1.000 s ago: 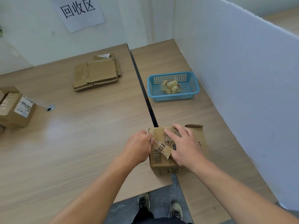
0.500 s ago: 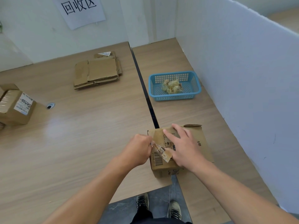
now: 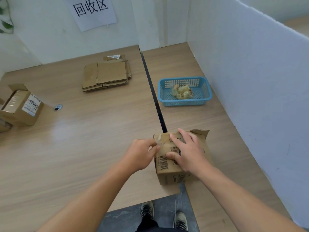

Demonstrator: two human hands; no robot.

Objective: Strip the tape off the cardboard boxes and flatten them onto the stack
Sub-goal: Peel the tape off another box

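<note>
Tape of clear plastic (image 3: 159, 139) sits pinched in your left hand (image 3: 142, 154) at the upper-left corner of the small brown cardboard box (image 3: 168, 174), lower centre-right on the wooden surface (image 3: 83, 148). Your right hand (image 3: 189, 153) lies flat on top. Pull low along the seam, pressing down. Top left, the white paper sign (image 3: 93, 12) reads 回收区.

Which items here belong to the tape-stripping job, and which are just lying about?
Job: near box, tape pinched by left hand, right hand pressing it, flattened stack, taped box at left, blue basket of tape wads.
Lying about: wall sign, round table fitting, plant leaves.
</note>
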